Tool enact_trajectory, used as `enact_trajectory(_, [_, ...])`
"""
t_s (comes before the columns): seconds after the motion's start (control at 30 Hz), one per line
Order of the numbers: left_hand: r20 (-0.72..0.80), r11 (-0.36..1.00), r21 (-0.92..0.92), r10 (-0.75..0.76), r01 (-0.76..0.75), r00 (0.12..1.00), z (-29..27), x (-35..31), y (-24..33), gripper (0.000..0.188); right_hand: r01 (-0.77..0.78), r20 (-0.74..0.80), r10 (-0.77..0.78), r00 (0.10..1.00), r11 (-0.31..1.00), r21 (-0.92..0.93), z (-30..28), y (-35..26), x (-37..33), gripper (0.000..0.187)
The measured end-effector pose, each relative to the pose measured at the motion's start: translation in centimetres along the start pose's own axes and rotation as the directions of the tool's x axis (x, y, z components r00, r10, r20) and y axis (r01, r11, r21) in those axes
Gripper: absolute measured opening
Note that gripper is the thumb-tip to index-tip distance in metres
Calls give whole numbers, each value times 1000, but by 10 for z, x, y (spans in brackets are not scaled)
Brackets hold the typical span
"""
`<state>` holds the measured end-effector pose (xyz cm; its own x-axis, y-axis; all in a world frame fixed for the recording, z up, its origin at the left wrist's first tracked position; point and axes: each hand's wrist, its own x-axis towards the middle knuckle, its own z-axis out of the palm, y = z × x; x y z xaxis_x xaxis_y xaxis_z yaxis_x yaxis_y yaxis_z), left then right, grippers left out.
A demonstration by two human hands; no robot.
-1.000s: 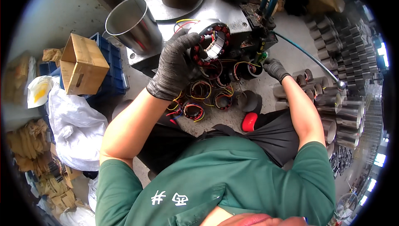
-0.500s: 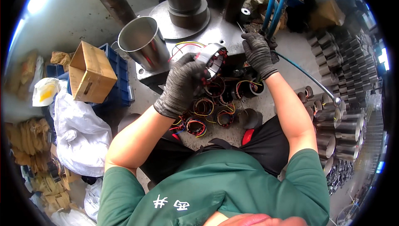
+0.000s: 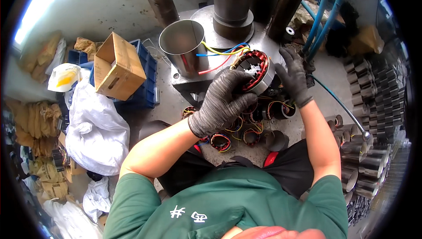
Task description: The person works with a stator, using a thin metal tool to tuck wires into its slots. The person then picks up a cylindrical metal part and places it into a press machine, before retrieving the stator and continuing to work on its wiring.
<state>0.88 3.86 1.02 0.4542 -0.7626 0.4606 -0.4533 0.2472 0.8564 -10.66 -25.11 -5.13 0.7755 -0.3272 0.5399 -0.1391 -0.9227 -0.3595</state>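
Note:
My left hand (image 3: pixel 223 103), in a dark grey knit glove, grips a motor stator (image 3: pixel 267 80) by its near left side. The stator is a grey steel ring with dark red windings around its inner edge, tilted so its open end shows. Red, blue and yellow lead wires (image 3: pixel 220 53) trail from its far edge to the left. Close by the stator's right side is my gloved right hand (image 3: pixel 295 80), thumb and fingers apart, holding nothing I can see. Below, more wound stators (image 3: pixel 220 142) stand on the floor between my legs, partly hidden by my left hand.
A steel cylinder sleeve (image 3: pixel 184 54) stands on the metal machine base (image 3: pixel 206 78), left of a dark column (image 3: pixel 232 3). A cardboard box (image 3: pixel 118 69) sits on a blue crate (image 3: pixel 151 78) at left. Many metal sleeves (image 3: pixel 367 155) are stacked at right, near a rod with a ball knob (image 3: pixel 365 135).
My left hand has turned the stator so its wound end faces up, with the wires to the left. My right hand has come from the machine's right side to beside the stator.

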Motion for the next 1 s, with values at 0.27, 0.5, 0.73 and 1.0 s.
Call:
enact_trajectory(0.27, [49, 892, -401, -207, 209, 977, 27, 3, 18, 50, -135, 90, 144, 985, 341, 930, -1, -110, -35, 130])
enact_trajectory(0.5, [2, 746, -615, -325, 258, 946, 32, 6, 9, 43, -303, 371, 179, 911, -318, 898, -43, -108, -23, 83])
enact_trajectory(0.73, [-21, 975, -217, 46, -50, 999, 37, 13, -15, 84, -290, 458, 117, 881, -633, 718, -45, -113, -17, 79])
enact_trajectory(1.0, [85, 879, 325, 340, -348, 937, 36, 19, -5, 98, -429, 453, 253, 855, -148, 891, -27, -81, -43, 71])
